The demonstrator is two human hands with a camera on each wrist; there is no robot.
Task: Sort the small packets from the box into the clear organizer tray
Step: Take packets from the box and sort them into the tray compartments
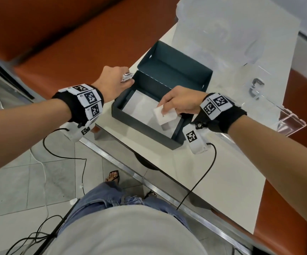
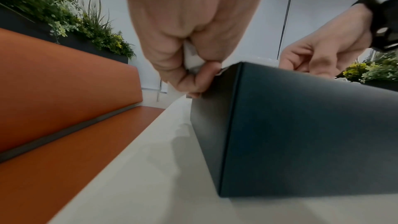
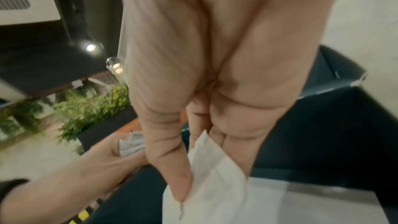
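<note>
Small white paper packets [image 1: 165, 115] pinched between thumb and fingertips of the right hand [image 1: 182, 102], lifted just above the pale floor of the open dark teal cardboard box [image 1: 145, 124], with a lower corner of the bundle dipping toward the box's near right side. More small white printed packets [image 1: 127, 76] clenched in the curled fingers of the left hand [image 1: 112, 81], held just outside the box's far left corner, knuckles close against the box wall in the left wrist view; how many packets sit in that fist cannot be told, as only their edges show. Box lid [image 1: 174, 59] folded back and standing open on the far side. Box resting near the left edge of a long white table [image 1: 195, 173] trimmed with a metal rim. Clear acrylic organizer tray [image 1: 270, 111] lying on the table just to the right of the box, beyond the right wrist, with a metal clasp visible through its wall. Crumpled clear plastic wrapping [image 1: 231, 30] heaped at the far end of the table, behind the lid. Orange upholstered bench [image 1: 60, 30] running along the left of the table, green potted foliage [image 2: 64, 16] lined up behind its backrest. Black wrist straps with square printed markers on both forearms, black cables trailing from them toward the grey tiled floor [image 1: 16, 177].
</note>
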